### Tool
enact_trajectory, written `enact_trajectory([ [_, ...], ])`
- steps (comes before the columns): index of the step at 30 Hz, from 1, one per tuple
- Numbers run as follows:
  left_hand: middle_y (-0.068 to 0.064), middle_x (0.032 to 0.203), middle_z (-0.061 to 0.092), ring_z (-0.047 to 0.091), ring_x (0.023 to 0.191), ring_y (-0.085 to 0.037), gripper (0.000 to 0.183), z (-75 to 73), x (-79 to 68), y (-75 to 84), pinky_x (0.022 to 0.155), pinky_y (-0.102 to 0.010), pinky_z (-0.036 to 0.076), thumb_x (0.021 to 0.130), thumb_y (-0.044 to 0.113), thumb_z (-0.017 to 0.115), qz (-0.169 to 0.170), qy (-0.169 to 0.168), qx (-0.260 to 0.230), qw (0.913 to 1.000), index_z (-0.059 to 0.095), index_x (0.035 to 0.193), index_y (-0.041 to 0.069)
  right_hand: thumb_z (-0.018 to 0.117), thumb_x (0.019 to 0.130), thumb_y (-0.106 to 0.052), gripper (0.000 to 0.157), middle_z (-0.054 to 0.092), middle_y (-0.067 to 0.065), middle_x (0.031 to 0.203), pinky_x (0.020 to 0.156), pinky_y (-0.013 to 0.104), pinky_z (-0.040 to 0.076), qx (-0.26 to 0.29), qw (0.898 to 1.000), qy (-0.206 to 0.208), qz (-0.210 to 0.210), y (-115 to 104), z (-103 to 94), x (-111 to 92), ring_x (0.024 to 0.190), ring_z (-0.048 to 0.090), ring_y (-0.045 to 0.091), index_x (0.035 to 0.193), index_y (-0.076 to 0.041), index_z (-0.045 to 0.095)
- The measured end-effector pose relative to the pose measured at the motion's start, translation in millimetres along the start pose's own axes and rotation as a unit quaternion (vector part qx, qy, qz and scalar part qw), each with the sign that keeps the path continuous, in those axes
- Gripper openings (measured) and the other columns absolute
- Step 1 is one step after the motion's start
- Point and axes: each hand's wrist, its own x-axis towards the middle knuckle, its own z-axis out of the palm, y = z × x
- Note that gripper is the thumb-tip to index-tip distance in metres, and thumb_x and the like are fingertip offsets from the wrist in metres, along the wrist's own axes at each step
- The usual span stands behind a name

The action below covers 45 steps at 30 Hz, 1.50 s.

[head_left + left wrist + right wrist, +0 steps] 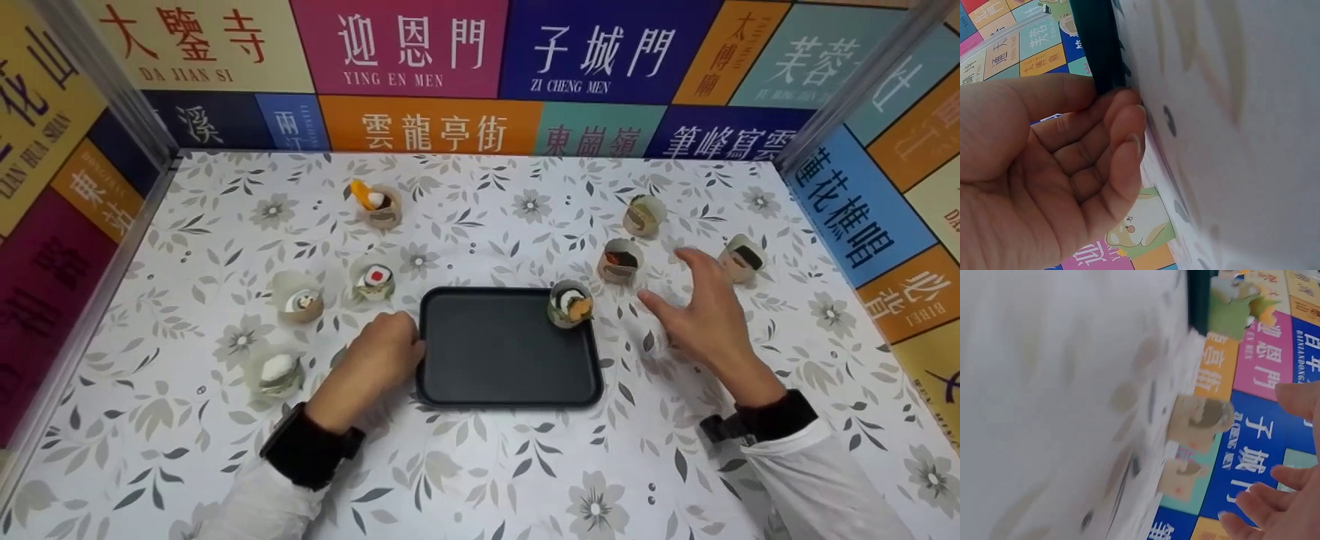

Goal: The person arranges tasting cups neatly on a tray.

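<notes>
One dark-filled cup (619, 271) we're marking at ten o'clock from our empty, wide-spread right hand (709, 319); left hand (379, 349) pinching tray (510, 360).

On my head feed, the desk (487, 480) wears a white covering printed with grey flowers and leafy sprigs. Beyond it I see a back wall (502, 82) of coloured blocks with large Chinese lettering; two read YING EN MEN on pink and ZI CHENG MEN on deep blue. The left wall (37, 172) brings me yellow, purple and orange, the right wall (870, 217) blue, teal and orange. A pale strip (124, 82) runs up the left back corner. My wrist feeds tip the lettering sideways. Light falls soft and fairly even.
</notes>
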Motion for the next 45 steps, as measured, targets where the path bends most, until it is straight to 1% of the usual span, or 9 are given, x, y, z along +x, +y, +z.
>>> enact_trajectory([
  [5,-0.006,0.066,0.056,0.054,0.065,-0.025,0.038,0.3,-0.2,-0.4,0.057,-0.039,0.043,0.091,0.006,0.067,-0.002,0.000,0.000,1.0000,0.050,0.057,0.013,0.077,0.091,-0.043,0.098,0.022,0.034,0.165,0.119,0.069,0.018,-0.036,0.999,0.002,0.038,26,-15.6,7,0.150,0.020,0.056,0.158,0.009,0.029],
  [10,-0.007,0.067,0.059,0.057,0.065,-0.027,0.032,0.8,-2.1,-1.3,0.058,-0.042,0.046,0.090,0.005,0.068,0.008,0.008,-0.010,0.9999,0.054,0.062,0.010,0.068,0.094,-0.060,0.111,0.003,0.028,0.171,0.121,0.068,0.010,-0.040,0.993,-0.019,0.108,50,-32.0,22,0.155,0.005,0.052,0.165,0.003,0.009],
  [17,-0.002,0.063,0.050,0.052,0.061,-0.024,0.038,-0.1,-1.0,-2.7,0.056,-0.039,0.042,0.090,0.006,0.067,0.007,0.004,-0.005,1.0000,0.048,0.058,0.013,0.064,0.093,-0.067,0.119,-0.006,0.027,0.171,0.123,0.065,0.006,0.000,0.985,-0.028,0.171,73,-41.8,43,0.157,-0.003,0.047,0.166,-0.001,-0.004],
  [21,-0.001,0.060,0.045,0.047,0.059,-0.022,0.043,-1.0,-0.4,-2.8,0.054,-0.035,0.038,0.089,0.005,0.066,0.010,-0.003,0.000,0.9999,0.042,0.055,0.015,0.064,0.091,-0.071,0.122,-0.003,0.028,0.171,0.123,0.065,0.010,0.012,0.981,-0.034,0.190,80,-38.7,55,0.156,0.002,0.049,0.165,0.000,-0.002],
  [25,-0.002,0.061,0.050,0.050,0.060,-0.023,0.041,-0.6,-0.8,-2.5,0.054,-0.036,0.039,0.089,0.005,0.066,0.008,0.001,-0.005,1.0000,0.045,0.056,0.015,0.066,0.089,-0.072,0.125,0.001,0.030,0.170,0.122,0.065,0.014,0.005,0.977,-0.041,0.208,85,-35.0,62,0.155,0.007,0.051,0.165,0.002,-0.001],
  [35,-0.005,0.064,0.056,0.055,0.063,-0.025,0.033,1.2,-2.0,-2.3,0.057,-0.041,0.045,0.089,0.005,0.067,0.016,0.012,-0.009,0.9998,0.051,0.061,0.011,0.068,0.090,-0.068,0.125,0.004,0.033,0.169,0.123,0.063,0.016,0.021,0.968,-0.058,0.244,104,-37.6,65,0.154,0.010,0.053,0.163,0.007,-0.001],
  [38,-0.006,0.066,0.058,0.056,0.064,-0.026,0.031,0.8,-1.6,-2.2,0.058,-0.043,0.046,0.089,0.006,0.067,0.011,0.011,-0.008,0.9998,0.053,0.062,0.011,0.068,0.090,-0.066,0.125,0.009,0.036,0.167,0.120,0.062,0.024,0.035,0.966,-0.064,0.250,109,-39.2,63,0.150,0.023,0.054,0.162,0.008,-0.001],
  [42,-0.007,0.067,0.059,0.057,0.065,-0.026,0.030,0.7,-1.7,-2.4,0.058,-0.042,0.046,0.090,0.007,0.067,0.004,0.005,-0.009,0.9999,0.054,0.063,0.011,0.071,0.090,-0.063,0.124,0.024,0.038,0.160,0.102,0.045,0.047,0.059,0.959,-0.074,0.269,116,-39.8,60,0.132,0.043,0.046,0.163,0.007,-0.001],
  [45,-0.006,0.065,0.057,0.055,0.064,-0.025,0.034,1.2,-1.1,-2.1,0.058,-0.041,0.045,0.091,0.006,0.067,0.004,0.003,-0.006,1.0000,0.052,0.061,0.012,0.074,0.091,-0.058,0.120,0.035,0.037,0.152,0.084,0.027,0.051,0.066,0.954,-0.076,0.284,121,-39.6,60,0.123,0.049,0.039,0.163,0.006,0.003],
])
